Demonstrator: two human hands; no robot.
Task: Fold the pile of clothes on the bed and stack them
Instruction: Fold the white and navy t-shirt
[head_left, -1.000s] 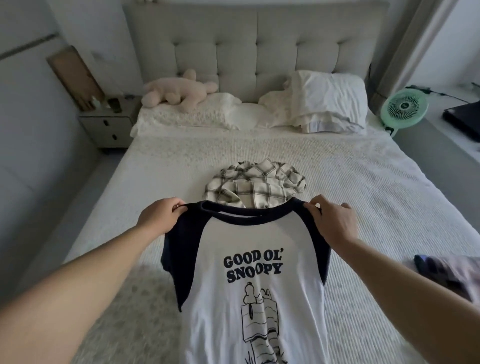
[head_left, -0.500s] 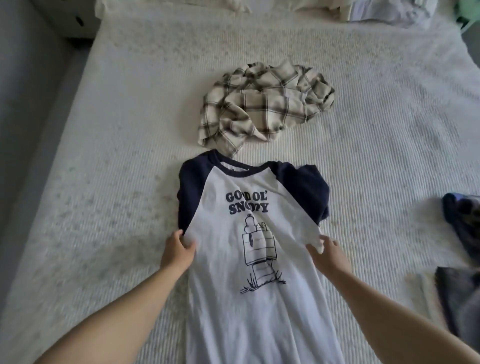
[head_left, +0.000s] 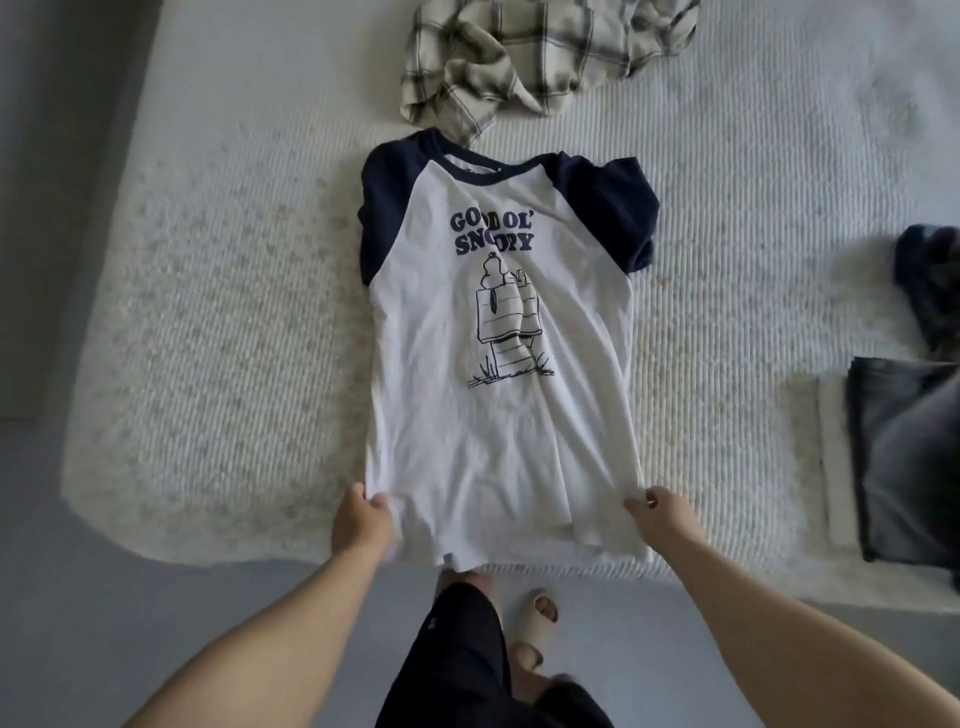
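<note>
Head view: left hand (head_left: 362, 525) and right hand (head_left: 661, 514) pinch the T-shirt (head_left: 498, 426) hem corners.

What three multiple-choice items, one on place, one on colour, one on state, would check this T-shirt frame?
1. Where does the plaid shirt lie?
A. beyond the T-shirt's collar
B. under the left hand
C. on the floor

2. What colour are the sleeves of the T-shirt?
A. red
B. navy
C. green

3. How does the T-shirt lie?
A. folded in half
B. rolled up
C. spread print side up, hem held

Key: 1 A, it is bunched on the bed past the neckline. 2 B, both sleeves are dark blue beside the white body. 3 C, the left hand and right hand each keep a grip on a hem corner.
</note>
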